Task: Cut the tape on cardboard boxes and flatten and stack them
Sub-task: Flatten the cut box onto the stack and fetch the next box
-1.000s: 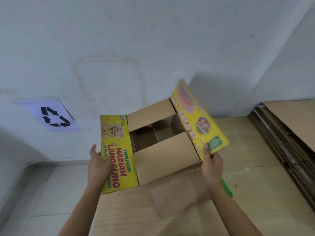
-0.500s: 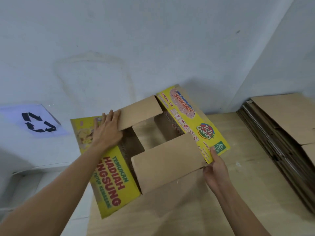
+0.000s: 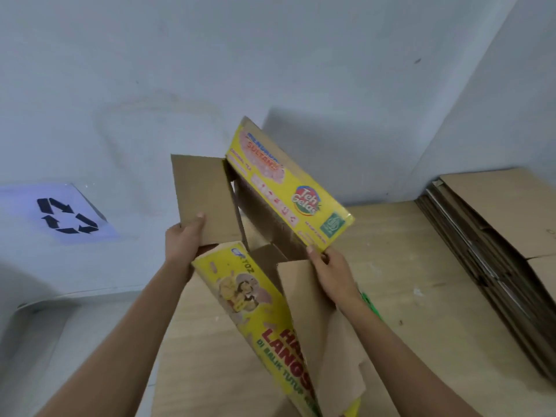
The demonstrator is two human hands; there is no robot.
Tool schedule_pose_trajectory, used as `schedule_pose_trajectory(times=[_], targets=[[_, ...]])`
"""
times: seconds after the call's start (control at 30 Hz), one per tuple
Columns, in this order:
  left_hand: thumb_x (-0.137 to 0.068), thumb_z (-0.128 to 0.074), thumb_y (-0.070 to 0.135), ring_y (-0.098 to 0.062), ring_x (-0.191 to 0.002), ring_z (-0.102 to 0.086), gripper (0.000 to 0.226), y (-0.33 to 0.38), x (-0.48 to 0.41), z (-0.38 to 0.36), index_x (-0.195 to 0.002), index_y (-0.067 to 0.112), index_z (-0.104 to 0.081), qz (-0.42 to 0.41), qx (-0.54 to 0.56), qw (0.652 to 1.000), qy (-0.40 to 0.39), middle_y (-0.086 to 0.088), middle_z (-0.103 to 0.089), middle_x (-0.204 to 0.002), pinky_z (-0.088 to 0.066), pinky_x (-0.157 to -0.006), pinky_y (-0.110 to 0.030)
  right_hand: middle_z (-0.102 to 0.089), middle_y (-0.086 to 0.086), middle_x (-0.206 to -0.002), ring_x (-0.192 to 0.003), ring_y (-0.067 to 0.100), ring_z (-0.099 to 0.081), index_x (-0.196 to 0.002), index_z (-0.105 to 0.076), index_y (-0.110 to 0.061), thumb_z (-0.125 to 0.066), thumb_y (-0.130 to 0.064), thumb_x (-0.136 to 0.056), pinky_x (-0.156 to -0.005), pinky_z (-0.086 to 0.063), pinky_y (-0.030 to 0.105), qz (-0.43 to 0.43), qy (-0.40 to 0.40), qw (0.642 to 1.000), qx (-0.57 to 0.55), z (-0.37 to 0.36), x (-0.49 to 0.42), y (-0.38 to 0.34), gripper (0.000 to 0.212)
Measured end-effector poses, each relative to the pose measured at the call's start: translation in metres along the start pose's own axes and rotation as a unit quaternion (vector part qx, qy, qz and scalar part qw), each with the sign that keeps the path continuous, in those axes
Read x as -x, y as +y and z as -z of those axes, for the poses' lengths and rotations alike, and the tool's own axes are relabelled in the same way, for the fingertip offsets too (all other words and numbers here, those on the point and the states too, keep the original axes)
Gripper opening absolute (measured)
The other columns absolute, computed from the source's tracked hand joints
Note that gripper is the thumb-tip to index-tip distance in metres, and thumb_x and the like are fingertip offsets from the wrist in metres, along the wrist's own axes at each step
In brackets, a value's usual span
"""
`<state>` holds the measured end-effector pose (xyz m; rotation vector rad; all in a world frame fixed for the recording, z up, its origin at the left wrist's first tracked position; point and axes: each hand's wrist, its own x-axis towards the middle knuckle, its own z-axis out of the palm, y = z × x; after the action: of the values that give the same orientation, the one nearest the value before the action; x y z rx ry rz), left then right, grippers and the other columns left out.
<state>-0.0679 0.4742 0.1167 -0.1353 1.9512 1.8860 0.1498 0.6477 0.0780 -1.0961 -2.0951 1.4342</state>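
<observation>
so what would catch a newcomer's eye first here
The bright yellow box, opened out mid-frame, with the left hand gripping a plain brown flap and the right hand holding its right side. Next, the stack of flattened cardboard at right and the recycling sign on the left wall.

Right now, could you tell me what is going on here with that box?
A person is working a yellow printed cardboard box with both bare hands over a wooden table. The left hand grips a plain brown flap on the far side, and the right hand holds the edge of the yellow flap bearing the Teh Gelas logo. The top flaps are open, and the box is not yet flat. A stack of flattened cardboard lies at the table's right.
</observation>
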Motion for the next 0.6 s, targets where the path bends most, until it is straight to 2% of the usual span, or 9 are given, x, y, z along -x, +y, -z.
schedule_pose_trajectory(times=[0.07, 0.13, 0.17, 0.23, 0.3, 0.4, 0.47, 0.53, 0.6], targets=[[-0.102, -0.059, 0.033, -0.026, -0.091, -0.073, 0.044, -0.009, 0.012, -0.005, -0.131, 0.000, -0.058, 0.087, 0.131, 0.986, -0.052, -0.013, -0.072, -0.113, -0.058, -0.075, -0.038, -0.066, -0.010, -0.123, -0.123, 0.012, -0.057, -0.124, -0.066, -0.026, -0.049, -0.038, -0.104, -0.090, -0.041, 0.019, 0.021, -0.084, 0.996, -0.006, -0.012, 0.015, -0.005, 0.028], [-0.101, -0.052, 0.049, -0.036, -0.109, -0.070, 0.057, -0.014, 0.032, -0.005, -0.139, 0.007, -0.056, 0.170, 0.229, 0.952, -0.111, -0.018, -0.070, -0.124, -0.056, -0.087, -0.048, -0.046, -0.015, -0.148, -0.140, 0.003, -0.037, -0.148, -0.047, -0.033, -0.042, -0.040, -0.106, -0.107, -0.028, 0.011, 0.037, -0.176, 0.984, -0.006, -0.028, 0.030, -0.011, 0.043], [-0.097, -0.050, 0.060, -0.038, -0.113, -0.068, 0.065, -0.017, 0.040, -0.004, -0.138, 0.010, -0.058, 0.191, 0.256, 0.938, -0.134, -0.019, -0.069, -0.127, -0.053, -0.094, -0.052, -0.030, -0.018, -0.158, -0.147, 0.002, -0.023, -0.153, -0.033, -0.043, -0.037, -0.048, -0.106, -0.117, -0.017, 0.016, 0.057, -0.221, 0.973, 0.017, -0.039, 0.036, -0.011, 0.048], [-0.088, -0.048, 0.074, -0.039, -0.118, -0.065, 0.080, -0.022, 0.054, -0.007, -0.135, 0.011, -0.062, 0.184, 0.282, 0.923, -0.186, -0.019, -0.067, -0.130, -0.048, -0.102, -0.053, -0.003, -0.020, -0.166, -0.154, 0.011, 0.001, -0.151, -0.010, -0.061, -0.024, -0.069, -0.098, -0.126, -0.003, 0.042, 0.106, -0.287, 0.945, 0.118, -0.061, 0.042, -0.008, 0.055], [-0.094, -0.048, 0.067, -0.036, -0.114, -0.068, 0.069, -0.022, 0.069, -0.011, -0.126, 0.009, -0.068, 0.156, 0.255, 0.932, -0.206, -0.018, -0.069, -0.127, -0.050, -0.099, -0.049, 0.009, -0.021, -0.166, -0.154, 0.021, 0.010, -0.147, 0.001, -0.067, -0.019, -0.071, -0.097, -0.122, -0.002, 0.059, 0.105, -0.309, 0.926, 0.190, -0.077, 0.044, -0.010, 0.054], [-0.102, -0.058, 0.024, -0.031, -0.097, -0.074, 0.028, -0.033, 0.068, -0.011, -0.117, 0.004, -0.070, 0.123, 0.145, 0.969, -0.158, -0.020, -0.072, -0.119, -0.061, -0.075, -0.040, 0.014, -0.023, -0.164, -0.153, 0.019, 0.015, -0.149, 0.002, -0.063, -0.019, -0.060, -0.104, -0.121, 0.001, 0.060, 0.097, -0.318, 0.923, 0.194, -0.085, 0.046, -0.015, 0.050], [-0.098, -0.062, 0.010, -0.031, -0.097, -0.074, 0.031, -0.038, 0.058, -0.003, -0.128, 0.001, -0.059, 0.119, 0.089, 0.986, -0.082, -0.019, -0.070, -0.122, -0.061, -0.065, -0.036, 0.010, -0.020, -0.166, -0.153, 0.014, 0.012, -0.153, -0.004, -0.056, -0.022, -0.052, -0.107, -0.123, 0.002, 0.053, 0.095, -0.317, 0.928, 0.168, -0.083, 0.040, -0.009, 0.049], [-0.096, -0.065, 0.007, -0.030, -0.101, -0.072, 0.036, -0.037, 0.053, 0.007, -0.131, 0.002, -0.057, 0.125, 0.089, 0.987, -0.052, -0.016, -0.070, -0.122, -0.060, -0.069, -0.038, -0.001, -0.015, -0.167, -0.154, 0.012, 0.002, -0.156, -0.015, -0.045, -0.034, -0.049, -0.106, -0.126, -0.002, 0.042, 0.065, -0.280, 0.953, 0.099, -0.077, 0.030, 0.003, 0.054], [-0.095, -0.067, 0.009, -0.030, -0.103, -0.072, 0.037, -0.029, 0.053, 0.013, -0.130, 0.003, -0.058, 0.122, 0.117, 0.983, -0.077, -0.014, -0.072, -0.120, -0.061, -0.075, -0.040, -0.012, -0.010, -0.167, -0.153, 0.011, -0.011, -0.158, -0.021, -0.035, -0.043, -0.065, -0.096, -0.126, -0.009, 0.037, -0.016, -0.212, 0.977, 0.027, -0.061, 0.020, 0.013, 0.072]])
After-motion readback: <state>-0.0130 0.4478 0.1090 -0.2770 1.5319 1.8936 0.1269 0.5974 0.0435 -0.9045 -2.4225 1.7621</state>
